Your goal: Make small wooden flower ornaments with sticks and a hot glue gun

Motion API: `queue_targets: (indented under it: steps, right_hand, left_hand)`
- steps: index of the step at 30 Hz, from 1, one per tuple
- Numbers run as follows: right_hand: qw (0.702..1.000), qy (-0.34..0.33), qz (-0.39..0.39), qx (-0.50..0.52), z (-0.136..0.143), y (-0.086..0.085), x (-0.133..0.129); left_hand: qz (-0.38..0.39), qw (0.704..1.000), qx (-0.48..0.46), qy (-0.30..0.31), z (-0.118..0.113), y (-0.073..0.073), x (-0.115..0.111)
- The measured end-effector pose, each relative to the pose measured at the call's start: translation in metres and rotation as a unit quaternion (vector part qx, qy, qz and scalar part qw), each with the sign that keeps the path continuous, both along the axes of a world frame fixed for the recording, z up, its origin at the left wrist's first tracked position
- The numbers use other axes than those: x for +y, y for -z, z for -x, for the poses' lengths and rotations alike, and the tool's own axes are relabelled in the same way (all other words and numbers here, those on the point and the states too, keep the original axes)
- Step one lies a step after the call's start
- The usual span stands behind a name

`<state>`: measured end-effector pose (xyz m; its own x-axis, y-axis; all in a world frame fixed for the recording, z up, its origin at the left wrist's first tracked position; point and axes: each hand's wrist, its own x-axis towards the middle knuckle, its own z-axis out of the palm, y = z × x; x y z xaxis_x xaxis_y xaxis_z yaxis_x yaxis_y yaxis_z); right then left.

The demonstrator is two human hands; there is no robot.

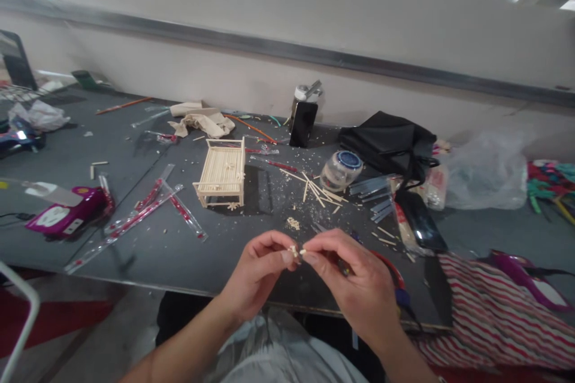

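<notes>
Above the near edge of the dark tabletop (179, 263), your left hand (256, 278) pinched a knobbly pale cluster (293, 249) between thumb and forefinger, while your right hand (357, 272) gripped a pale sliver (303, 252) the same way. The 2 pieces faced each other closely; whether they touched could not be told. They looked like wood, so they probably weighed next to nothing and were stiff, dry and hardly slippery. Smallness was likely the harder part: your fingertips hid much of them, and too firm a squeeze might have snapped a thin bit or shot it out of the pinch. A light hold at the outer side of each seemed best, leaving the facing ends bare.

Beyond your hands lay a little pile of chips (293, 224), and farther off to the left stood a stick-built model (220, 169), bed-like, apparently light and rigid, its thin posts probably fragile.

You had no brand to read. The blue lid (349, 160) of the clear jar (335, 176) bore pale print too small to make out, the purple tool (67, 212) showed white patches without legible letters, and the plastic sleeves (135, 219) carried red marks too blurred to read
</notes>
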<state>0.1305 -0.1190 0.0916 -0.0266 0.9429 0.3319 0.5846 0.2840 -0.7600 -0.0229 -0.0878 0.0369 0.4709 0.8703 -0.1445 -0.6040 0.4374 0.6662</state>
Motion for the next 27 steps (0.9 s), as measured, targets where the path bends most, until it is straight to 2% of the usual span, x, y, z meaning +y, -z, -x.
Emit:
queue_targets:
  steps: [9,27]
  right_hand:
    - [1.0,-0.01,0.0,-0.02,-0.0029,0.0006,-0.003]
    - [0.999,-0.024,-0.009,-0.028,-0.0052,0.001,-0.0049]
  left_hand:
    - [-0.016,0.999,0.036,-0.01,-0.001,-0.0022,-0.001]
    - [-0.013,0.999,0.051,-0.007,-0.0007,-0.0037,0.0012]
